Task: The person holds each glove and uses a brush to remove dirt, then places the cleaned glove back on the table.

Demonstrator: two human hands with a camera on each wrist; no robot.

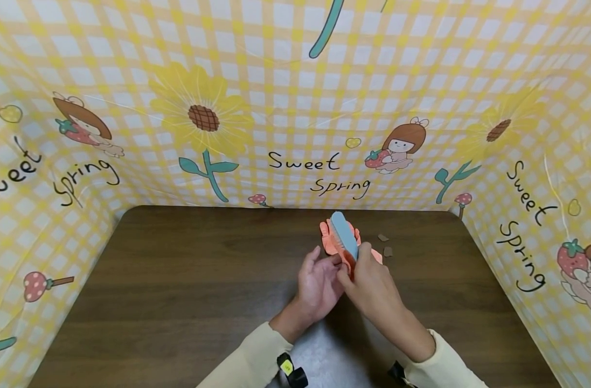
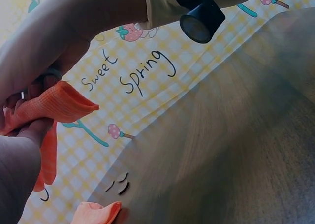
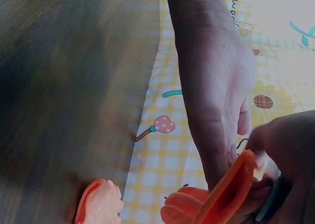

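Observation:
In the head view my right hand (image 1: 380, 283) holds a light blue brush (image 1: 346, 231), its bristles facing left. Fingers of that hand also pinch the cuff of an orange knitted glove (image 1: 327, 240). The cuff's mouth gapes in the right wrist view, where the teal edge of the brush (image 3: 273, 199) shows beside it. My left hand (image 1: 319, 285) is turned palm up, thumb apart, with its fingers extended to the glove cuff; their tips are partly hidden. A second orange glove (image 3: 101, 204) lies on the table to the right of the held one.
Several small brown scraps (image 2: 123, 182) lie on the dark wooden table (image 1: 193, 280) near its far right part. Yellow checked cloth walls (image 1: 285, 108) rise behind the table and along both sides.

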